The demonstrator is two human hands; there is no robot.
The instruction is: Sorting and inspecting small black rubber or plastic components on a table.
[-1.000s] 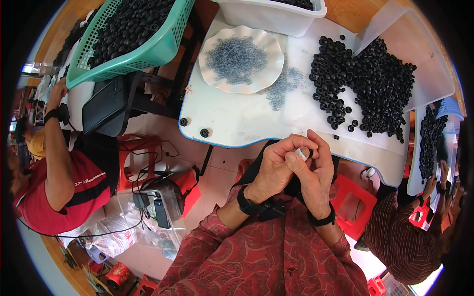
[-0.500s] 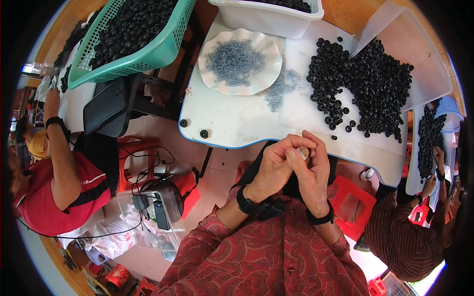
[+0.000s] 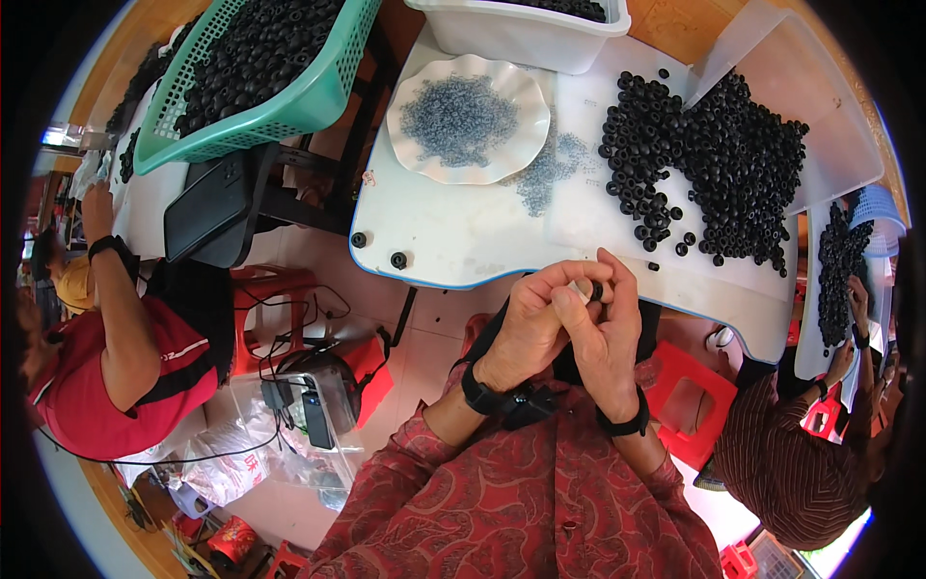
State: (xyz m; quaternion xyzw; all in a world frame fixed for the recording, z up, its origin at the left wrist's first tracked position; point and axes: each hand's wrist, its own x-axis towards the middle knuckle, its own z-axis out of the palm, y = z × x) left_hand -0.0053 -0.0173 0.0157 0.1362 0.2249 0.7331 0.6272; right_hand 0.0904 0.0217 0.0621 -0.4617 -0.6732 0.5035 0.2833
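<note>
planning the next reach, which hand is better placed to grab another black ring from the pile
Right, probably. The right hand is on the side of the pile of black rings, which lies up and to its right on the white table. The left hand would have to cross over it.

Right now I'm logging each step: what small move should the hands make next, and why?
Probably press the small black ring home. Both hands, left hand and right hand, pinch it between fingertips at the white table edge; the black ring pile waits beyond.
</note>
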